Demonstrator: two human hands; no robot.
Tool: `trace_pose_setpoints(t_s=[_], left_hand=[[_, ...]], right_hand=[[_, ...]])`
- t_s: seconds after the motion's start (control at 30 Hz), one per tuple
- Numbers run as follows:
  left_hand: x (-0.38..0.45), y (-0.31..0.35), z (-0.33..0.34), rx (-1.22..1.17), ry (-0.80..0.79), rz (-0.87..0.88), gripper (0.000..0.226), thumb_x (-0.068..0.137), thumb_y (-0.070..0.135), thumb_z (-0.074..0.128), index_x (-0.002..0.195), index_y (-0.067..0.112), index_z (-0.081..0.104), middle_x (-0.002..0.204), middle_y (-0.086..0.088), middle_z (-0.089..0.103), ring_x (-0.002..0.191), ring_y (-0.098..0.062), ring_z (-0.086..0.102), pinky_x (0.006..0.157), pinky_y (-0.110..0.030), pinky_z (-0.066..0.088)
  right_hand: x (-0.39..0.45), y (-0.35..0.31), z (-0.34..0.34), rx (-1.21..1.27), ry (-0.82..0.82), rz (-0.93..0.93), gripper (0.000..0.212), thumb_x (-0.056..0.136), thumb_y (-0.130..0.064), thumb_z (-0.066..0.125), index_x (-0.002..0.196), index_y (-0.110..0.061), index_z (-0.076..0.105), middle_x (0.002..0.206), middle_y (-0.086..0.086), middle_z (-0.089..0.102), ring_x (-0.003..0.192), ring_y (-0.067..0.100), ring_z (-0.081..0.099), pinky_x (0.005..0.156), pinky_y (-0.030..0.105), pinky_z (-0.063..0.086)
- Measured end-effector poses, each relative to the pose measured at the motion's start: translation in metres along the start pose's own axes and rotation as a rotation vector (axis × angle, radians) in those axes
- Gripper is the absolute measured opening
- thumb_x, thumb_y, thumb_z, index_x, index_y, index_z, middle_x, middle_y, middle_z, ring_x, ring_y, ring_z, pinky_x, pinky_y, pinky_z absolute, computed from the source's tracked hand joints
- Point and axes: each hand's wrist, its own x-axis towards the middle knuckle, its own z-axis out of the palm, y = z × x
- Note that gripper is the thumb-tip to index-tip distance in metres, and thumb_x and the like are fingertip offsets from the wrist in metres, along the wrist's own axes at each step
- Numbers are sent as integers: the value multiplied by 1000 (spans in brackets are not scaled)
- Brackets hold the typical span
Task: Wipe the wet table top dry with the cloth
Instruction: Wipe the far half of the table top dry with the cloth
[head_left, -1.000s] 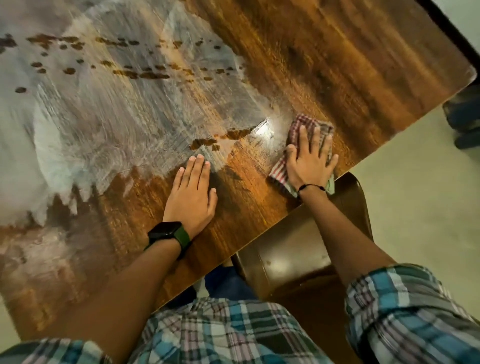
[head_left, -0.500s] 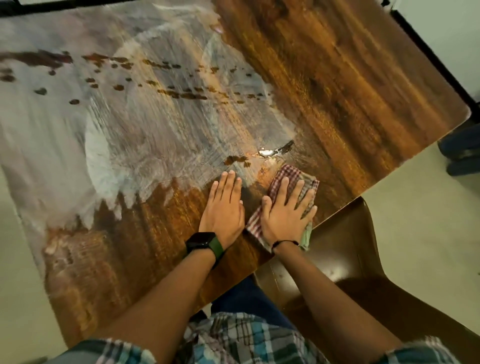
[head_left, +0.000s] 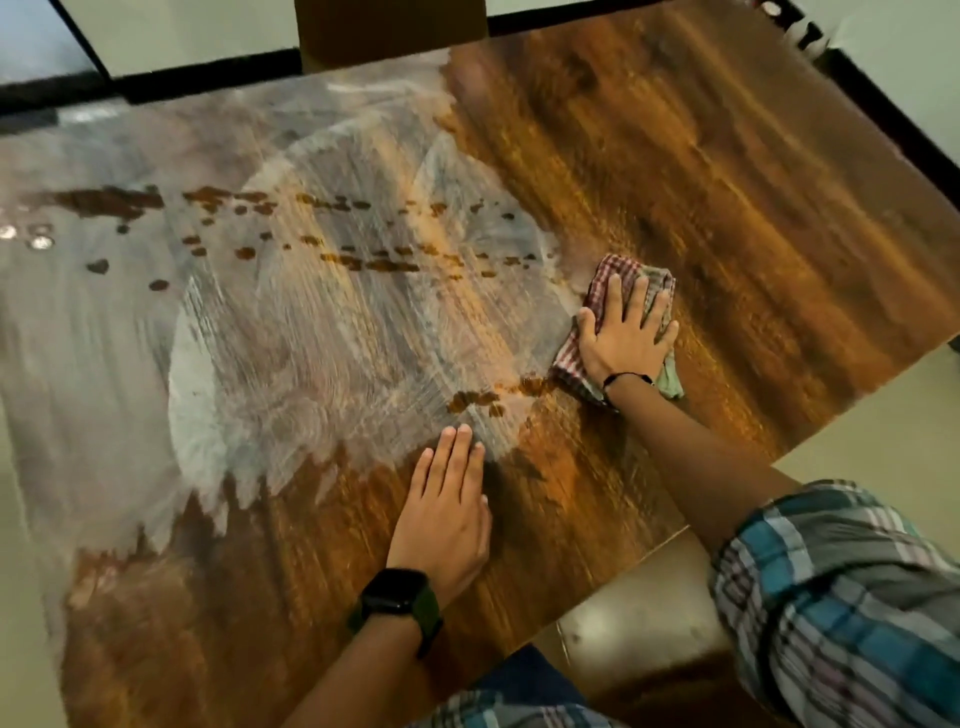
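The dark wooden table top (head_left: 727, 197) fills most of the view. A wide pale wet smear (head_left: 311, 338) covers its left and middle, with a row of dark droplets (head_left: 363, 260) across it. My right hand (head_left: 626, 332) presses flat, fingers spread, on the checked red and green cloth (head_left: 615, 273) at the right rim of the smear. My left hand (head_left: 447, 514) rests flat on the wood near the front edge, fingers straight and together, a black watch on its wrist. A few droplets (head_left: 472, 400) lie between the two hands.
A brown chair seat (head_left: 639, 639) stands under the table's near right edge. Another brown chair back (head_left: 389, 26) shows beyond the far edge. Pale floor (head_left: 857, 415) surrounds the table, with a black strip along the wall.
My right hand slid the cloth from beside my left hand outward and away, up to the right rim of the smear. My left hand stayed flat on the table. The camera view pulled back.
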Motion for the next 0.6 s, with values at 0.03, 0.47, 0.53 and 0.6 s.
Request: trace_pose_setpoints(t_s=[0.03, 0.47, 0.53, 0.6], left_hand=[[0, 0, 0, -2, 0, 0, 53, 96, 28, 13, 133, 1, 40, 141, -17, 42, 132, -31, 37, 107, -43, 20], [-1, -5, -4, -193, -1, -15, 60, 87, 32, 32, 142, 10, 23, 148, -5, 26, 138, -11, 10, 112, -27, -1], [-1, -5, -1, -131, -18, -12, 57, 86, 35, 34, 137, 10, 32, 143, -6, 42, 135, -16, 27, 111, -30, 6], [-3, -5, 1, -112, 24, -8, 54, 87, 34, 34, 135, 9, 35, 140, -7, 46, 133, -17, 32, 111, -31, 9]], right_hand=[[-5, -2, -1, -2, -11, 0, 63, 97, -56, 18, 151, -29, -1, 159, 4, -9, 144, 31, -12, 114, 55, -5], [-138, -46, 38, -63, -1, -377, 63, 91, -54, 15, 149, -29, 21, 157, 4, 17, 144, 31, 8, 110, 53, 0], [-108, -50, 28, -25, -29, -355, 64, 90, -58, 7, 149, -34, 2, 158, -1, -7, 145, 25, -11, 111, 50, -12], [-74, -57, 19, -1, -52, -285, 61, 95, -58, 12, 149, -36, -6, 157, -2, -17, 143, 23, -18, 114, 51, -10]])
